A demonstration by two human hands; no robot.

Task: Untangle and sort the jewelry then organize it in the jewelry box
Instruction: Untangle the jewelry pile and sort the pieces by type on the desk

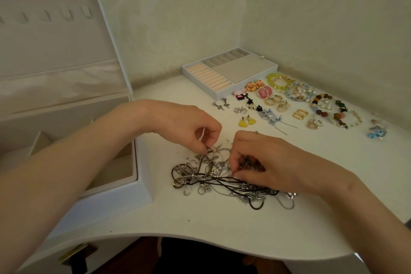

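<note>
At the frame's left I see the open jewelry box (pixel 124 187) on the table (pixel 222 224). The tangled chains (pixel 222 180) lie at centre, just right of it. The tray (pixel 229 73) sits behind, upper centre; the sorted earrings and bracelets (pixel 311 104) spread rightward before it.

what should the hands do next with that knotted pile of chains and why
Probably draw the left hand gently away, easing out the thin silver chain it pinches, while the right hand pins the tangle. Both hands grip the same knotted pile, dark cords and silver strands cross, and the open jewelry box holds none yet.
</note>
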